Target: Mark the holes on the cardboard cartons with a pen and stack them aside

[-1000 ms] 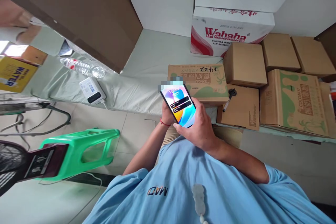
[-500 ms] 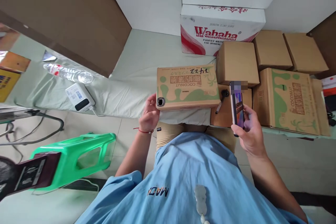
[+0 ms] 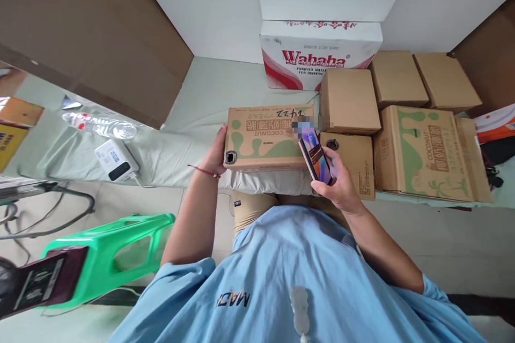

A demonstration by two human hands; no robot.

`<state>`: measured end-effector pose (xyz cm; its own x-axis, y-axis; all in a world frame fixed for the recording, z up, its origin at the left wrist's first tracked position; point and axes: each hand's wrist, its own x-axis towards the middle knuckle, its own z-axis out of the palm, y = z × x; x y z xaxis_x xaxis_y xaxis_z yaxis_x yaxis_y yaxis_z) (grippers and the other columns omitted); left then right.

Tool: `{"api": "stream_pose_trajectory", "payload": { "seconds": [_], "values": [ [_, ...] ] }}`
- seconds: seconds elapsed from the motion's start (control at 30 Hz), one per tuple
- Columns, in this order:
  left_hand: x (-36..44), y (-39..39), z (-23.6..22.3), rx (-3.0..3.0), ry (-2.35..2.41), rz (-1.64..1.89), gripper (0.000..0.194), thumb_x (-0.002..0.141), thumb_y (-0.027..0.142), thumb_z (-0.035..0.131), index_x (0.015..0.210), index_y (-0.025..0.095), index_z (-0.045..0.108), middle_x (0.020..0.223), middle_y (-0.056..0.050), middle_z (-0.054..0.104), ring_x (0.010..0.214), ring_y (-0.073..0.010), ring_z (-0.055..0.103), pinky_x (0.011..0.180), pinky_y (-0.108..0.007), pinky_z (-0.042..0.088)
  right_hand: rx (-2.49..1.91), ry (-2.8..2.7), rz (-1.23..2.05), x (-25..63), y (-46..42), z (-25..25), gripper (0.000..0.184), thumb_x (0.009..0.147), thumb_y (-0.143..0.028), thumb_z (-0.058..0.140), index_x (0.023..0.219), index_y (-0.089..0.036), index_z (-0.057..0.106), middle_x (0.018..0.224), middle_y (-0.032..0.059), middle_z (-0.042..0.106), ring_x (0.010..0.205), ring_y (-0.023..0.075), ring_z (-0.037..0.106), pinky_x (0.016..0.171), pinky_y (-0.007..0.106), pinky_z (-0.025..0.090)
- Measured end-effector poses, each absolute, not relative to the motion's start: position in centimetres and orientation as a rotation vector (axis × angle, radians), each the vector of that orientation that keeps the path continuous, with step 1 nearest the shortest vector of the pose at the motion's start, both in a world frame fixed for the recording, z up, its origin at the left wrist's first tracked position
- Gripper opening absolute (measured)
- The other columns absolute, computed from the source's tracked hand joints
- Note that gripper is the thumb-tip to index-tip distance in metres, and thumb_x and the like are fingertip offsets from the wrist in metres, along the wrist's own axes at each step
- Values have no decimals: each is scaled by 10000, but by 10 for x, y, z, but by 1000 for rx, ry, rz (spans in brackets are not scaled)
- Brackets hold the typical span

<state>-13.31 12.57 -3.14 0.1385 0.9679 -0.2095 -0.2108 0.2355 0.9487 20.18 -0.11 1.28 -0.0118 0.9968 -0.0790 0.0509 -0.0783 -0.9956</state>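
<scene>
A person in one blue shirt (image 3: pixel 277 257), its chest letters "MAD" upside down in this view, wears one pale pendant (image 3: pixel 300 308) at bottom centre. One green stool (image 3: pixel 96 244) occupies the lower left. Right of centre, the right hand (image 3: pixel 340 179) holds one phone (image 3: pixel 316 156), thumb and fingers clamped on its lower part, over the near right corner of a coconut carton (image 3: pixel 261 139) at centre; whether the two touch cannot be told. The left hand (image 3: pixel 217 153), one red cord (image 3: pixel 207 171) at its wrist, lies against the carton's left end with fingers together; whether they grip is not shown.

Two cartons read "COCONUT": this one, also bearing handwritten figures that appear to be 2422, and a second carton (image 3: pixel 434 153) at right. The first sits close to the front edge of the pale cloth (image 3: pixel 197 96), which opens out between it and the brown panel (image 3: pixel 88 27) at upper left. One power bank (image 3: pixel 115 158) and one clear bottle (image 3: pixel 100 126) lie at left. Farther back, right of centre, are three plain brown boxes (image 3: pixel 350 99) and one red-and-white carton (image 3: pixel 322 37) lettered "Wahaha", its "FOR DRINKING" line partly covered.
</scene>
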Motion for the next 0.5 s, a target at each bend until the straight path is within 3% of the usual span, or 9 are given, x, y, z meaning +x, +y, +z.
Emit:
{"api": "stream_pose_trajectory", "payload": {
  "seconds": [0.27, 0.5],
  "values": [
    [-168, 97, -23, 764, 1027, 826, 818, 869, 866, 727, 1306, 176, 779, 1352, -219, 802, 1462, -475, 661, 1239, -606, 574, -1211, -1192, 1355, 204, -15, 11, 890, 735, -453, 860, 1509, -264, 462, 1480, 147, 687, 1332, 317, 708, 1178, 503, 573],
    [-158, 60, -12, 483, 1203, 913, 635, 806, 503, 878, 1322, 161, 738, 1245, -173, 838, 1356, -458, 736, 1133, -575, 654, -1177, -1128, 1434, 217, -17, 8, 908, 750, -445, 893, 1535, -282, 468, 1486, 131, 691, 1357, 318, 685, 1196, 488, 547]
  ]
}}
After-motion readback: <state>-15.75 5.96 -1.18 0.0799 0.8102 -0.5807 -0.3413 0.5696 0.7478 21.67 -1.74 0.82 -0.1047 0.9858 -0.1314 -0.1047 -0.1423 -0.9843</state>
